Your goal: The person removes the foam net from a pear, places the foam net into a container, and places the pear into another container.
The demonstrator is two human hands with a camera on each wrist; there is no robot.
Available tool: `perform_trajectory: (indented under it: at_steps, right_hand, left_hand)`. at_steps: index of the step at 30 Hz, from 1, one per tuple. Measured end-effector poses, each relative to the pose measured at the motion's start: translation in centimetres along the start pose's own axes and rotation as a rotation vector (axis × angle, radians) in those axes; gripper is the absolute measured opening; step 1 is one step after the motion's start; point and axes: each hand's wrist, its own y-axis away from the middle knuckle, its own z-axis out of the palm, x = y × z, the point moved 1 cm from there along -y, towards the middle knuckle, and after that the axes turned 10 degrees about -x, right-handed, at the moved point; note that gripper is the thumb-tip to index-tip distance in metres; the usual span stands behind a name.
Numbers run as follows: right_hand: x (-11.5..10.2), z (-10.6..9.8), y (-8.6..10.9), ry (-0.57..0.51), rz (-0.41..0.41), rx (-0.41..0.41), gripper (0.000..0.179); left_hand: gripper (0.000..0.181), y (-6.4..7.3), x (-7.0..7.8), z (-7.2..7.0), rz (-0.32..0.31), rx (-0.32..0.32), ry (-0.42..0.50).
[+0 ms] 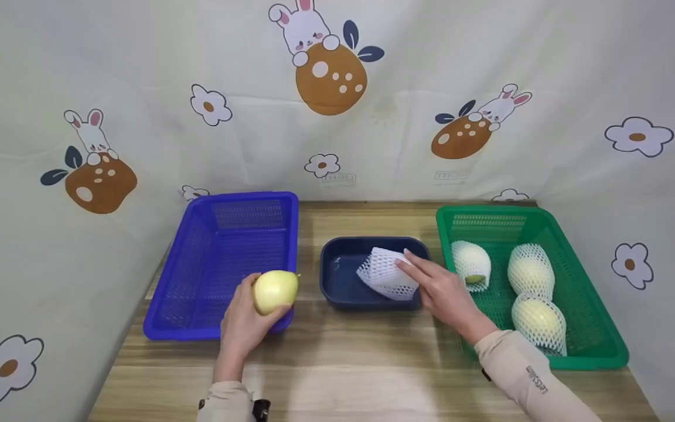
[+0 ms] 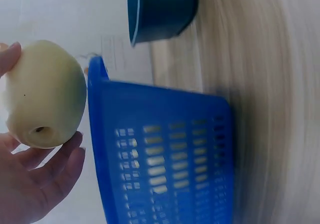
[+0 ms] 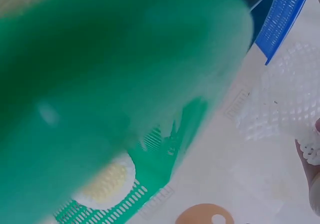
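The left hand [image 1: 244, 325] grips 1 bare yellow round pear [image 1: 275, 290] over the blue plastic basket [image 1: 197, 275], likely ready to drop. The right hand [image 1: 443, 293] pinches the white foam net [image 1: 385, 272] in the small dark tray [image 1: 337, 287].

Bare bench [image 1: 349, 363] runs open across the lower middle of the frame. At centre, narrow strips separate the blue basket [image 1: 220, 234], the dark tray [image 1: 337, 275] and the green basket [image 1: 583, 305]. Patterned cloth walls [image 1: 50, 246] close the left, right and upper edges.
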Motion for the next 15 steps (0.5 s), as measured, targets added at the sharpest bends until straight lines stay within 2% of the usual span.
perform_trajectory:
  at_steps: [7,15]
  right_hand:
    - [0.2,-0.6,-0.9,0.031,0.058,-0.014,0.059]
    - [0.6,-1.3,-2.6,0.095,0.117,-0.016,0.060]
  left_hand:
    - [0.078,0.3,-2.4,-1.4,-0.112,0.067,-0.067]
    - [0.078,0.7,-4.1,-2.3,-0.212,0.057,-0.104]
